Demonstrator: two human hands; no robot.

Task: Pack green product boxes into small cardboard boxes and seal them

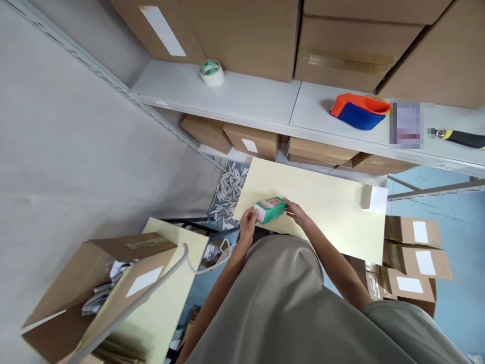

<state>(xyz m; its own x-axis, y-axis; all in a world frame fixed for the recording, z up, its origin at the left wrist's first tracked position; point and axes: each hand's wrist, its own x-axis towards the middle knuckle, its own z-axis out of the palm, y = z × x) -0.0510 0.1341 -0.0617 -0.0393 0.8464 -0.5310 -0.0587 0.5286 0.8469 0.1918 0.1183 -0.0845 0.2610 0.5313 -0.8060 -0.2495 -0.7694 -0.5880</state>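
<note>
A small green and white box (273,211) with a reddish label on top is held between my two hands over the near edge of the pale yellow table (314,202). My left hand (248,222) grips its white end, thumb against it. At the opposite end, my right hand (295,211) has its fingertips on the green corner, the fingers closed in around it. On the table's far right stands a white box (376,198).
The shelf above carries a tape roll (212,74), an orange and blue tape dispenser (359,110), a box knife (460,137) and large cartons (246,35). An open carton (102,283) sits at left; further cartons (413,258) stand at right. White scraps (229,192) lie on the floor.
</note>
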